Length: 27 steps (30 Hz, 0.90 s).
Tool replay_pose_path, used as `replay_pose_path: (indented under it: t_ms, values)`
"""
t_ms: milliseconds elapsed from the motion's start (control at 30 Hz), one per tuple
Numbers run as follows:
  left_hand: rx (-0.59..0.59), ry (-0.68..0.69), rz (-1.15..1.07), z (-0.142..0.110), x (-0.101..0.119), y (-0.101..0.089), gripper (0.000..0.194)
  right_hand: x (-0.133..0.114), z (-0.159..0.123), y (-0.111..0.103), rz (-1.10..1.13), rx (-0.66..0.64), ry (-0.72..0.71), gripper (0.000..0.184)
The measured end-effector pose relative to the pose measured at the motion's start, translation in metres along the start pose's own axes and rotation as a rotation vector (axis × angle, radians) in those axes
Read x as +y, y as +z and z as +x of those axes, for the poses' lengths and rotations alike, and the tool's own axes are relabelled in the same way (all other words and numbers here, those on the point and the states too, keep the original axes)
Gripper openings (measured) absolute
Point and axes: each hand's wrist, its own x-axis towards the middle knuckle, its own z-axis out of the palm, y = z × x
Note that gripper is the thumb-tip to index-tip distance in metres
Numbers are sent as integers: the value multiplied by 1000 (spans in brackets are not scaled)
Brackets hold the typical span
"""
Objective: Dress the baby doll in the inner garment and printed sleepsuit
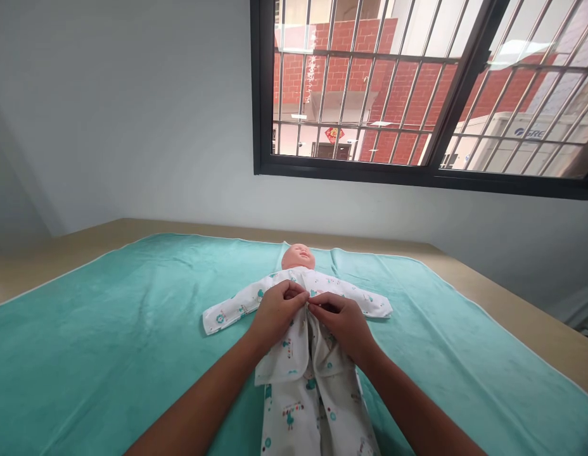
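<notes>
A baby doll [298, 256] lies on its back, head toward the wall. It wears a white printed baby jacket [282, 367] with both sleeves spread to the sides, over matching trousers [289, 421]. At the chest, my left hand [279, 310] pinches the jacket's front edge between thumb and fingers. Facing it, my right hand [341, 320] pinches the other front edge, the fingertips of both hands almost meeting. Below them the two front panels hang slightly apart. Any fastener between the fingertips is too small to make out.
A turquoise blanket [132, 354] covers most of the wooden table [503, 297], whose bare edge shows along the back and sides. Behind it rises a pale wall [132, 114] with a dark-framed barred window [351, 168].
</notes>
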Motion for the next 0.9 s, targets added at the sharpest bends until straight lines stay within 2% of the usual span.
replay_pose_path:
  t_ms: [233, 333, 433, 567, 900]
  values:
    - [31, 11, -22, 7, -8, -1, 16, -4, -5, 6, -194, 8, -238, 17]
    - [24, 20, -50, 6, -8, 0, 16, -6, -7, 6, -225, 0, -268, 19]
    - [40, 22, -61, 2, -4, 1, 15, -6, -5, 3, -169, 0, -176, 20]
    - [55, 3, -76, 0, 1, 3, 14, -2, 2, 0, -92, 91, 3, 17]
    - [-2, 80, 37, -1, 1, 2, 20, -3, 5, 4, -150, 119, 18, 17]
